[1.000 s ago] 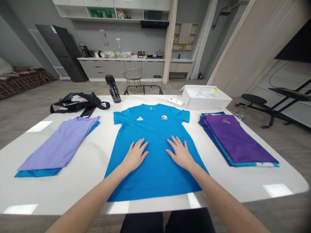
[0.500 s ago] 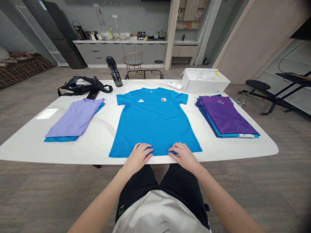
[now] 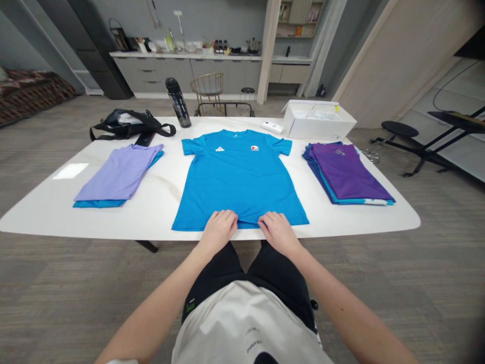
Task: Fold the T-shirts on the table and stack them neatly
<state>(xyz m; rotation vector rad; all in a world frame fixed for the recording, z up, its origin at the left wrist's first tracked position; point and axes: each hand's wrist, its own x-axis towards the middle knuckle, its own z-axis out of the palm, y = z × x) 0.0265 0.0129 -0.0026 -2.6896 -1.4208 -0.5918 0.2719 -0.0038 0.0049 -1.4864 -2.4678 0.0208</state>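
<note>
A blue T-shirt point(image 3: 238, 177) lies spread flat on the white table point(image 3: 151, 222), its collar away from me and its hem near the front edge. Two small chest logos face up. My left hand point(image 3: 221, 226) pinches the hem left of its middle. On the other side of the middle, my right hand point(image 3: 278, 228) has its fingers closed on the same hem. Between the two hands the front layer is lifted a little, and a strip of the layer under it shows.
Folded lilac and blue clothes point(image 3: 121, 172) lie at left, a purple-topped folded stack point(image 3: 346, 172) at right. Along the back are a black bag point(image 3: 129, 124), a dark bottle point(image 3: 178, 103), a white remote-like object point(image 3: 273, 127) and a white box point(image 3: 318, 121).
My fingers have gone from resting on the shirt's hem to pinching it, and the front layer has risen slightly between my hands. The camera view has shifted a little.
</note>
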